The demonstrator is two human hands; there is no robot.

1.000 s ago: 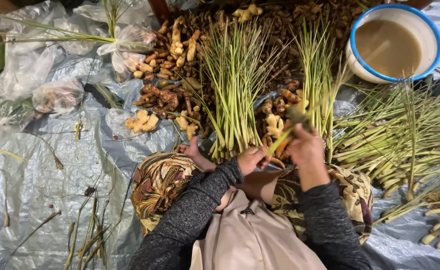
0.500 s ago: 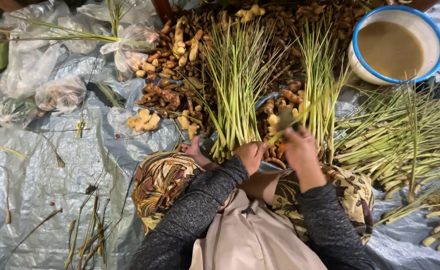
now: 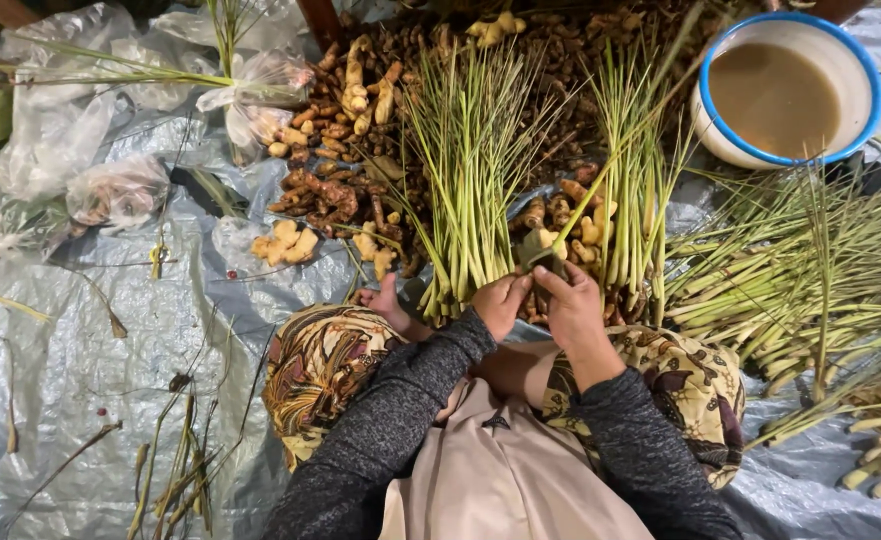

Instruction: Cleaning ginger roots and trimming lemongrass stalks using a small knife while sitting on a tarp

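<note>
Since the earlier frames the two hands have shifted only slightly: they stay together low in the middle of the view, and the lemongrass stalk [image 3: 600, 195] they hold has tilted a little more to the upper right. The left hand [image 3: 500, 302] is curled in a closed grip around the base of that stalk, touching the right hand. The right hand [image 3: 572, 305] pinches the same stalk end between thumb and fingers, its grip closed on it, with a dark flat piece at the fingertips that cannot be made out clearly. The stalk runs from the hands up and to the right, over the heap of turmeric and ginger roots [image 3: 350, 190].

Just left of the hands an upright-lying bundle of lemongrass [image 3: 470, 170] fans out; a second bundle [image 3: 635, 190] lies just right of them. A larger pile of stalks [image 3: 810, 270] spreads along the right edge. A white basin with a blue rim [image 3: 865, 70] holds brownish water at the upper right. Everything rests on a grey tarpaulin [image 3: 60, 360] spread on the floor, with clear plastic bags [image 3: 115, 190] at the upper left. The person sits with knees wrapped in patterned cloth [image 3: 320, 365], and a bare foot [image 3: 385, 305] shows beside the left hand.
</note>
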